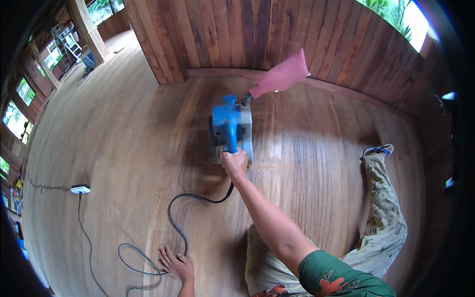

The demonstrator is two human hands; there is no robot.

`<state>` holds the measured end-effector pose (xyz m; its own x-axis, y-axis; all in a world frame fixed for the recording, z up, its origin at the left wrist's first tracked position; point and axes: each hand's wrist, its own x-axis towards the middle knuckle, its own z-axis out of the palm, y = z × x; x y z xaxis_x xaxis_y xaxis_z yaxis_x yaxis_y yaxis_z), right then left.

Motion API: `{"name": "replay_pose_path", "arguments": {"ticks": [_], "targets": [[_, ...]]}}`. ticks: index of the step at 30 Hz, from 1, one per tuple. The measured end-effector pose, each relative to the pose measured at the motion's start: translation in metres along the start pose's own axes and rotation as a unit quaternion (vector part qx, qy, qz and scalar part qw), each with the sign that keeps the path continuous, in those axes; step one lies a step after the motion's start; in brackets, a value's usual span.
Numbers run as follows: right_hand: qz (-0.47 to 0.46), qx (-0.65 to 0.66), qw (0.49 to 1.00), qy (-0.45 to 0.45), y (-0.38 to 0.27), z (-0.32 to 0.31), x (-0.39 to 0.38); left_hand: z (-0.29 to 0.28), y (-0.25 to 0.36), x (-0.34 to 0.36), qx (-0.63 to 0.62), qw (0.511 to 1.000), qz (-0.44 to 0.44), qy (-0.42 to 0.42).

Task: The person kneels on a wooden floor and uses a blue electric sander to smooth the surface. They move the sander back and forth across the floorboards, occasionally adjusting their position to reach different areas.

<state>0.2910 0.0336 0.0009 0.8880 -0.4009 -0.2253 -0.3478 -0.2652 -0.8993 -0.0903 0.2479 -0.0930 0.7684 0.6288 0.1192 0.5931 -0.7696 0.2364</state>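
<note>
A blue belt sander (pixel 230 123) stands on the wooden floor (pixel 307 188), a little short of the plank wall. My right hand (pixel 235 162) is wrapped round its rear handle, the arm stretched forward. From the sander's right side a pink dust bag (pixel 282 74) sticks out toward the wall. Its black power cord (pixel 178 225) runs back from beneath my right hand and loops on the floor. Beside those loops my left hand (pixel 177 265) lies flat on the boards, fingers spread, its thumb close to the cord.
A white power strip (pixel 80 188) with its own cable lies to the left. Some sawdust (pixel 158 200) sits near the cord. The plank wall (pixel 237 34) closes off the far side. My sandalled foot (pixel 380 150) is at the right. A ladder (pixel 67 42) stands far left.
</note>
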Motion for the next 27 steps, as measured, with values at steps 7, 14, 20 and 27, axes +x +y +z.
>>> {"name": "replay_pose_path", "arguments": {"ticks": [7,14,20,27], "targets": [[-0.047,0.007,0.994,0.094,0.024,-0.022,0.056,-0.001,0.0,0.001,0.005,1.0,0.007,-0.002],[-0.039,0.07,0.993,0.085,0.045,-0.071,0.091,-0.004,0.003,0.001,0.022,1.0,0.001,-0.008],[-0.015,0.133,0.99,0.052,0.053,-0.123,0.102,-0.005,0.005,0.001,0.017,1.0,-0.008,-0.016],[-0.016,0.191,0.981,0.011,0.058,-0.17,0.077,-0.007,0.009,0.002,0.03,0.999,-0.014,-0.021]]}}
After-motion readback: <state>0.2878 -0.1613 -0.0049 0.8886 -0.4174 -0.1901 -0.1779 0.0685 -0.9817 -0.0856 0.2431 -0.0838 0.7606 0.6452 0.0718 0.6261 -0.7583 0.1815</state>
